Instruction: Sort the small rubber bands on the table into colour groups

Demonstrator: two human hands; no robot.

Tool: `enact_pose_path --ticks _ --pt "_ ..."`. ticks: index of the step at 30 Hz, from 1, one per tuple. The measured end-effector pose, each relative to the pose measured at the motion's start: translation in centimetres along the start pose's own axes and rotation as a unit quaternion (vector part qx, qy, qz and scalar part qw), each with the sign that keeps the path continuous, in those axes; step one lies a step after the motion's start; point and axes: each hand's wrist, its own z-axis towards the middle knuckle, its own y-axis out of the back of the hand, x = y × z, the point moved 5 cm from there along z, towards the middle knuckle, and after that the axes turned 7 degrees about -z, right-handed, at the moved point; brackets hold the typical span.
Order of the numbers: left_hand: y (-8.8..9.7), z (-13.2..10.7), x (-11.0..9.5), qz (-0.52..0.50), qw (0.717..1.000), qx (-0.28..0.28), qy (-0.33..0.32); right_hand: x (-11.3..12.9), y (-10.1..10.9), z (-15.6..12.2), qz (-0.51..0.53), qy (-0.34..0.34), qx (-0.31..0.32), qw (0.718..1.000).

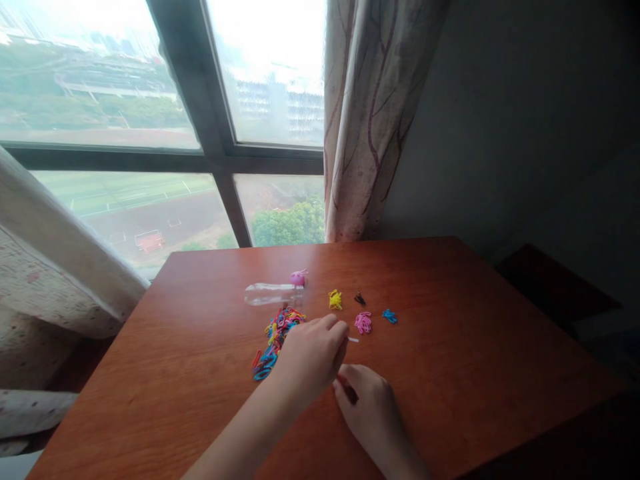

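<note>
My left hand [316,347] reaches across the table with its fingers closed. A thin white piece [353,340] pokes out past its fingertips; its kind is too small to tell. Just below, my right hand [369,403] has thumb and forefinger curled together, and whatever is between them is hidden. A mixed pile of coloured rubber bands [274,341] lies left of my left hand, partly covered by it. Beyond the hands sit separate small heaps: yellow bands [335,299], black bands [360,299], pink bands [363,323] and blue bands [389,317].
A clear bottle [270,294] lies on its side behind the mixed pile, with a pink round object [299,277] by its neck. The brown table [475,353] stands against a window, with curtains [357,133] on both sides and a dark wall at right.
</note>
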Motion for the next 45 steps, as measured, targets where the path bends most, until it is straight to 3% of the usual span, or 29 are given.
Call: enact_pose_path --ticks 7,11,15,19,24,31,38,45 --pt "-1.9 6.0 -0.5 0.01 0.998 0.056 -0.032 -0.1 -0.2 0.0 0.028 0.001 -0.004 1.0" --pt "-2.6 7.4 -0.5 0.012 0.997 0.067 -0.041 -0.1 -0.3 0.0 0.036 0.004 -0.005 0.999" --pt "-2.2 7.2 -0.4 0.012 0.998 0.061 -0.034 0.0 -0.2 0.1 0.035 0.012 -0.009 0.999" --pt "-0.8 5.2 0.3 0.014 0.998 0.05 -0.021 0.2 0.0 0.1 0.036 0.013 -0.01 0.999" --pt "0.9 0.9 2.1 0.018 0.999 0.034 0.01 0.3 0.1 0.1 0.034 0.008 -0.003 0.999" --pt "2.7 -5.7 7.0 -0.011 0.988 -0.056 0.142 0.6 0.1 0.0 0.008 0.008 0.004 1.0" --pt "2.3 -10.6 10.2 0.02 0.964 -0.102 0.246 0.7 0.1 0.7 -0.006 -0.022 0.02 1.0" --pt "0.1 -10.9 10.5 -0.059 0.967 -0.074 0.238 1.7 -0.5 2.3 -0.039 -0.062 0.044 0.996"
